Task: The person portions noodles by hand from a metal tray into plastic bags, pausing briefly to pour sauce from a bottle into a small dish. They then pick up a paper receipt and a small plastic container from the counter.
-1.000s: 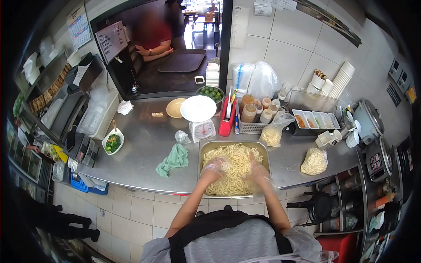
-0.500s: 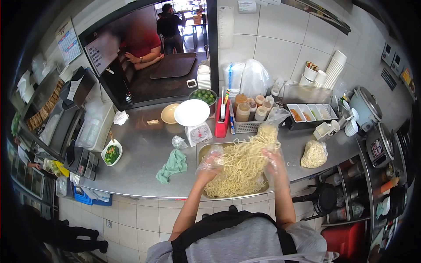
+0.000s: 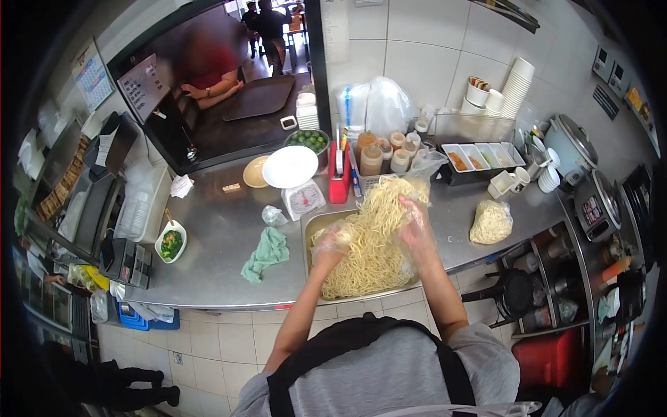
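Observation:
A large heap of yellow noodles point(image 3: 368, 260) fills a rectangular metal tray point(image 3: 310, 231) at the counter's front edge. My right hand point(image 3: 415, 226), in a clear plastic glove, is closed around a raised clump of noodles at the tray's right side. On the left side, my left hand point(image 3: 331, 240), gloved the same way, has its fingers curled into the noodles; its fingertips are partly hidden. Behind the raised clump is a clear plastic bag point(image 3: 426, 164), whose lower part the noodles cover.
A kitchen scale point(image 3: 304, 199) with a white dish, a red holder point(image 3: 339, 177) and sauce bottles point(image 3: 372, 160) stand behind the tray. Left lie a green cloth point(image 3: 266, 254) and a bowl of greens point(image 3: 171, 242). A noodle bag point(image 3: 491, 222) sits right. A person point(image 3: 208, 69) leans beyond the hatch.
My right hand has risen and moved slightly back with the noodles. The clump above the tray has shifted back and lower, away from the plastic bag's mouth. The whole view has shifted slightly.

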A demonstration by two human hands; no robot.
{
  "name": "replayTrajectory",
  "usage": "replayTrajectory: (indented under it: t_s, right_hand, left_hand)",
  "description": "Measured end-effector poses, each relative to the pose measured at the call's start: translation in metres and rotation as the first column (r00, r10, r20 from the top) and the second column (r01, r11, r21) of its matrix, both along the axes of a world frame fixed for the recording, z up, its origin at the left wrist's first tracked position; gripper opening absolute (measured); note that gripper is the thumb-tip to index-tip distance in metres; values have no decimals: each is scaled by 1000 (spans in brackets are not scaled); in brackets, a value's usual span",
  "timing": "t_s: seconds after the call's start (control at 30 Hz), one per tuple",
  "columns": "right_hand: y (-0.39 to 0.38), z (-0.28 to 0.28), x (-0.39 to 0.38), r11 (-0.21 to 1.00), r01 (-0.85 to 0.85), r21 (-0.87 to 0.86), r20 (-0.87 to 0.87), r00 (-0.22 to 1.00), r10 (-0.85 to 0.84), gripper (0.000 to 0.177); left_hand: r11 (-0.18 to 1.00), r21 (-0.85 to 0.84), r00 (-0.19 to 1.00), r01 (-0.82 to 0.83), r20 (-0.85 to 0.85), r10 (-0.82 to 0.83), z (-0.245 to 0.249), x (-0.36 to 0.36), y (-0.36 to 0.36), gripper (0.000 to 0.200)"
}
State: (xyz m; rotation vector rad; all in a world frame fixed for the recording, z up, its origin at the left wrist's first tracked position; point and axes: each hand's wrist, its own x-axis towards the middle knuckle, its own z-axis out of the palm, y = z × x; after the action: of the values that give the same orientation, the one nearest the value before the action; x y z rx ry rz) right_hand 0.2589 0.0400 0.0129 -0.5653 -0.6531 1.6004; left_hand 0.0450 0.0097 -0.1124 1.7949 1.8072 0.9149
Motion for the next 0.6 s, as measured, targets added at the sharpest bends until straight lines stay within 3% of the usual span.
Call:
replayTrajectory:
  t_s: [0.07,0.17,0.23,0.27,0.33,0.37,0.43,0.5,0.6]
  right_hand:
    - [6,31,-3,998,-12,64,-69,997,17,30]
    - [12,91,-4,981,24,191,-100,995,-5,32]
    - [21,129,3,963,-47,264,-117,990,81,30]
    - [20,155,3,971,-15,237,-104,994,40,30]
    - [29,196,6,970,-14,244,-43,999,25,30]
    - [33,213,5,950,11,313,-60,998,8,30]
    - [50,238,10,897,-3,442,-76,996,41,29]
    - [71,263,18,816,-76,572,-63,989,137,27]
    - [78,280,8,768,-145,624,-37,976,215,26]
  left_hand:
    - [983,-180,991,-20,125,43,41,1,-2,55]
    - [995,-105,894,-4,445,51,54,0,-1,52]
    - [992,-127,796,10,602,69,105,5,-15,64]
    - [990,-139,732,18,676,82,127,9,-18,71]
    - [986,79,585,149,797,-152,142,5,-5,79]
    - [981,181,704,76,687,-181,135,-2,8,79]
    - [984,168,655,54,738,-162,172,2,-3,82]
    - [945,297,608,139,728,-318,185,2,-4,83]
    - [958,255,668,133,691,-277,181,6,-16,83]
